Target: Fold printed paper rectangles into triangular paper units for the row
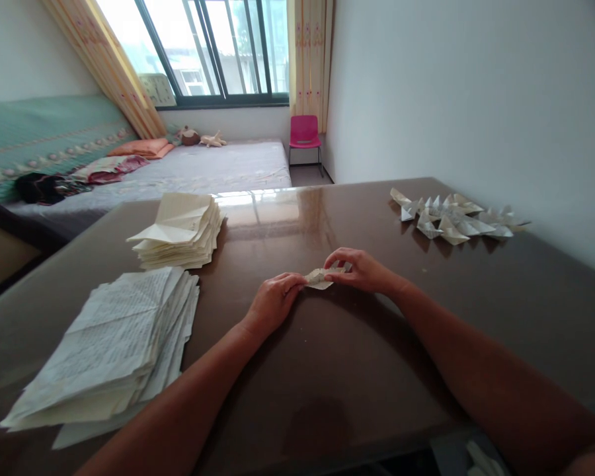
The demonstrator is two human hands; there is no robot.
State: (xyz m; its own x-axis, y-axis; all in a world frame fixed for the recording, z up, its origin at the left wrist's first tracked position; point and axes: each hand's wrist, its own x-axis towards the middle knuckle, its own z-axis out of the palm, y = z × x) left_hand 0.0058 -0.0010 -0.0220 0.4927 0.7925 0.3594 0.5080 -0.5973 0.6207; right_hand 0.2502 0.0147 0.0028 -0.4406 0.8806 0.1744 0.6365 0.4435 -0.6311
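A small folded piece of paper (319,280), cream with faint print, is between my two hands just above or on the brown table. My left hand (276,299) pinches its left end. On its right side, my right hand (357,270) has thumb and fingers closed around the paper, covering part of it. To the far right lies a cluster of folded paper boats (451,221), pale and pointed. At the left sit a stack of printed sheets (109,330) with crease lines and, behind it, a stack of cream paper (178,231).
The glossy brown table (277,377) reaches to a white wall (466,92) on the right. Beyond it stand a bed (238,165) with pillows and soft toys and a pink chair (305,132). A window (218,53) with curtains is at the back.
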